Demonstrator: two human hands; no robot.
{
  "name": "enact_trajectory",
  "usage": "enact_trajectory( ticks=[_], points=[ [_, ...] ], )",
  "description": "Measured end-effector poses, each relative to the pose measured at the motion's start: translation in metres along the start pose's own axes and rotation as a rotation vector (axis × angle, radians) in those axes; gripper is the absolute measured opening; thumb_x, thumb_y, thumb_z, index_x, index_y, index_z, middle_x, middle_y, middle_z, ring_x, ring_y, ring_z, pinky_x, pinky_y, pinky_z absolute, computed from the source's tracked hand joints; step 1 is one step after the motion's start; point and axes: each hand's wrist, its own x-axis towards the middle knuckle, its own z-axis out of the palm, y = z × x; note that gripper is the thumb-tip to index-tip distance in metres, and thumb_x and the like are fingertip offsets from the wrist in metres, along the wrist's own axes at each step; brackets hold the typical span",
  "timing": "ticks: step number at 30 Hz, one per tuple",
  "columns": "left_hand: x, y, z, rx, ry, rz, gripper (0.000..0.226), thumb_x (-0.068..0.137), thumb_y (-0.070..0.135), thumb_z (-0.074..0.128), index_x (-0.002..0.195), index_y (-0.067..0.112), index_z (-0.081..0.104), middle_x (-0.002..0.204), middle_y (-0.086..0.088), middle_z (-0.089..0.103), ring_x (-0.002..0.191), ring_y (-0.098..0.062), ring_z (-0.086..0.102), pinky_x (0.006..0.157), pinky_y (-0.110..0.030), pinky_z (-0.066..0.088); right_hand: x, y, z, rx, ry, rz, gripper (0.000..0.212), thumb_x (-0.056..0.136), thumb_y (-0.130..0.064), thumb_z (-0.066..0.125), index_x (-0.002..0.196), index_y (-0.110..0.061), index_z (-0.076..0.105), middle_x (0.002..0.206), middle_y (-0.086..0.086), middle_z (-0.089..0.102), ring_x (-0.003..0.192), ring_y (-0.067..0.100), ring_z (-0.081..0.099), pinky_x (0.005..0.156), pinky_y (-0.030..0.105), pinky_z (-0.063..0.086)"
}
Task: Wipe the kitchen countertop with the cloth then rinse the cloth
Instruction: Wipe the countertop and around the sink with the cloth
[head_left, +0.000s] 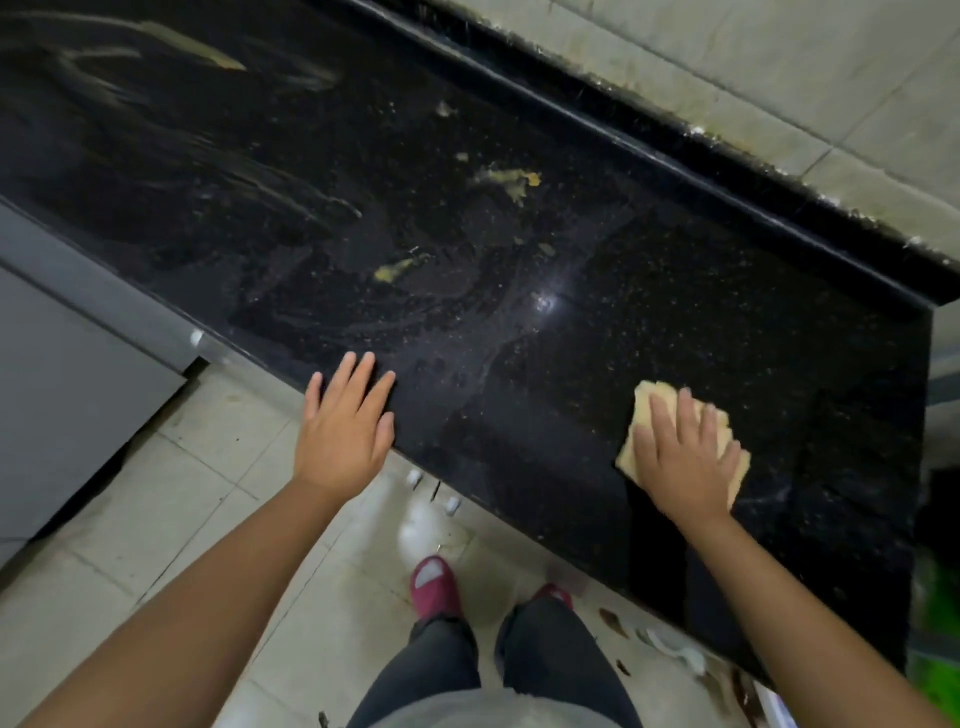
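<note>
Black countertop (467, 291), right hand (685, 462) flat on cloth (647, 405), left hand (345, 426) spread at edge

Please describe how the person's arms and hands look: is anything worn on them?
Both forearms are bare up to the picture's edge; no sleeves show. The left hand and the right hand have no gloves, and no rings, watch or bracelets are visible. The fingernails look short and plain.

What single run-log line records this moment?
stage: wiping | right hand: pressing cloth flat | left hand: resting on countertop edge | yellow smears: remaining
</note>
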Motion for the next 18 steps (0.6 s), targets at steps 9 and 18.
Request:
enact_trajectory(
  ticks=[9,18],
  points=[
    [-0.001,-0.002,0.014,-0.080,0.042,-0.038,0.050,0.086,0.027,0.029,0.121,0.005,0.057,0.130,-0.019,0.053,0.126,-0.032,0.040,0.101,-0.056,0.028,0.012,-0.167,0.011,-0.097,-0.131,-0.435,0.056,0.094,-0.044,0.004,0.148,-0.030,0.007,0.158,0.002,-0.004,0.144,0.028,-0.001,0.111,0.058,0.001],
    [-0.004,-0.003,0.015,-0.042,0.074,-0.003,0.047,0.083,0.025,0.033,0.113,0.004,0.062,0.121,-0.020,0.060,0.120,-0.027,0.033,0.101,-0.045,0.015,-0.055,-0.034,0.044,-0.137,-0.092,-0.507,0.052,0.097,-0.047,0.001,0.129,-0.032,0.039,0.140,-0.002,0.034,0.126,0.025,0.032,0.105,0.045,0.013]
  ],
)
